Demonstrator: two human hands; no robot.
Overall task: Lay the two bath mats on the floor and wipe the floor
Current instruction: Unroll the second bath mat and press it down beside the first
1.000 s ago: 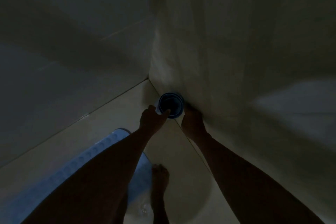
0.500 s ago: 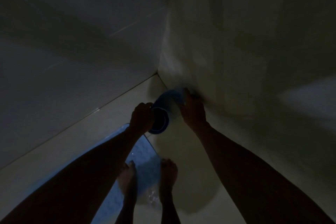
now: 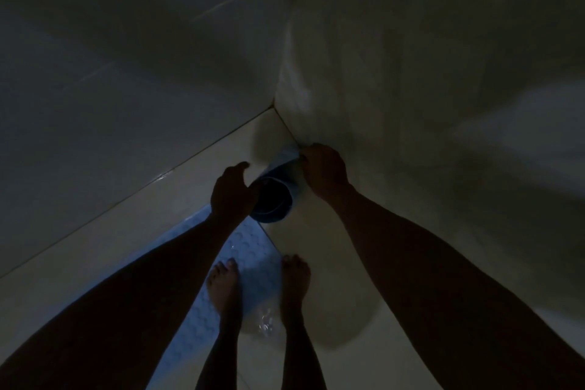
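The room is very dim. A rolled blue bath mat (image 3: 278, 190) lies on the pale floor near the corner of two walls, its open end facing me. My right hand (image 3: 323, 172) holds the roll's far loose edge down by the wall base. My left hand (image 3: 232, 191) rests against the near left side of the roll, fingers curved over it. A second blue bath mat (image 3: 250, 250) with a bumpy pattern lies flat on the floor beneath my left arm, and my left foot stands on it.
Tiled walls (image 3: 126, 104) meet in a corner just beyond the roll. My two bare feet (image 3: 259, 285) stand on the floor below the hands. A small wet patch (image 3: 264, 323) glints between my feet. Pale floor (image 3: 332, 263) stretches to the right.
The roll has gone from standing on end in the corner to lying tipped toward me. My right hand shifted to its far edge, and my feet stepped forward onto the flat mat.
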